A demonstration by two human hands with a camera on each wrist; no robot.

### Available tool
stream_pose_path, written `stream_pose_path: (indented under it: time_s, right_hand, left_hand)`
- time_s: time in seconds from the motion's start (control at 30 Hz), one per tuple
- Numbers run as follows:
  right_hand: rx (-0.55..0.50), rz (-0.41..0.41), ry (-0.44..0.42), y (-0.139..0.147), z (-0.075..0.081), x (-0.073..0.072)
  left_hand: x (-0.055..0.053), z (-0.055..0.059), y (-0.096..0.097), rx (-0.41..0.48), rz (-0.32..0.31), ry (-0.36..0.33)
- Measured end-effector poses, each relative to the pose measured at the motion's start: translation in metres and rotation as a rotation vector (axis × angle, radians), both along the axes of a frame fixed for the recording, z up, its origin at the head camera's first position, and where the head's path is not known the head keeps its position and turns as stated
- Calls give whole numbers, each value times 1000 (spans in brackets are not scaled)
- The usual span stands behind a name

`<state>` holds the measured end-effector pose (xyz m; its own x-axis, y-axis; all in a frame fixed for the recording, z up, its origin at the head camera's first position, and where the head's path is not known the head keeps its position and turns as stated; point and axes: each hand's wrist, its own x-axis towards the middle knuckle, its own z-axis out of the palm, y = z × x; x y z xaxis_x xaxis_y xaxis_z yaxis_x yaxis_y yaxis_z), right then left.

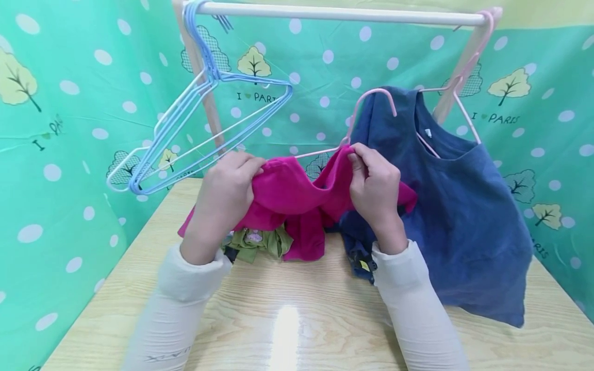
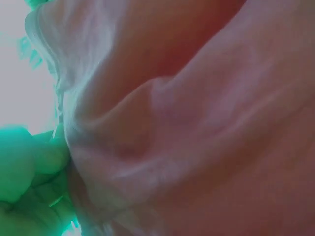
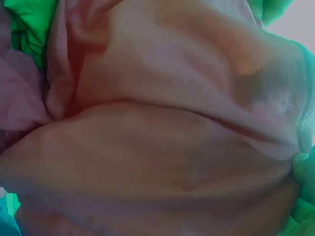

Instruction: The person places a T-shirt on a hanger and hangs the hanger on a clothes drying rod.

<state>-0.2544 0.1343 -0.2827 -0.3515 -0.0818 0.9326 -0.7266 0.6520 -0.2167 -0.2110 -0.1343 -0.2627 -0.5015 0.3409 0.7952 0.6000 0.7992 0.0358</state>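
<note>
A magenta shirt [image 1: 297,190] is stretched between both hands, its neckline dipping in the middle. My left hand [image 1: 228,188] pinches its left shoulder, and my right hand [image 1: 375,188] pinches the cloth beside the neckline. A pink hanger [image 1: 355,116] has its hook sticking up above the shirt near the right hand; part of its bar shows behind the neckline and the rest is hidden by cloth. In the left wrist view the shirt [image 2: 197,137] fills most of the picture, with fingers [image 2: 47,157] at its edge. The right wrist view also shows mostly shirt cloth [image 3: 147,152].
A white rail [image 1: 343,13] spans the back. Several blue and white hangers [image 1: 213,77] hang at its left end. On the right, a navy shirt [image 1: 464,216] hangs from a pink hanger [image 1: 466,111]. Green clothing [image 1: 260,242] lies on the wooden table [image 1: 287,319] behind the hands.
</note>
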Motion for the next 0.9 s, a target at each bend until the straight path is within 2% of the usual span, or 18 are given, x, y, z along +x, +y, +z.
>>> stream_pose_path:
  time_s: [0.13,0.27,0.53,0.77,0.9]
  right_hand:
    - [47,23,-17,-1,1,1]
    - [132,31,-49,2,2,1]
    - [293,23,-155,14,1,-4]
    - [336,43,-297,28,2,-6]
    - [324,75,-324,33,3,-5]
  left_hand:
    - [-1,-1,4,30,10,-16]
    - [-2,0,3,98,7,1]
    - [0,6,-12,192,13,-1]
    - [-1,9,-28,212,-6,1]
    - [-1,11,-34,207,-23,-9]
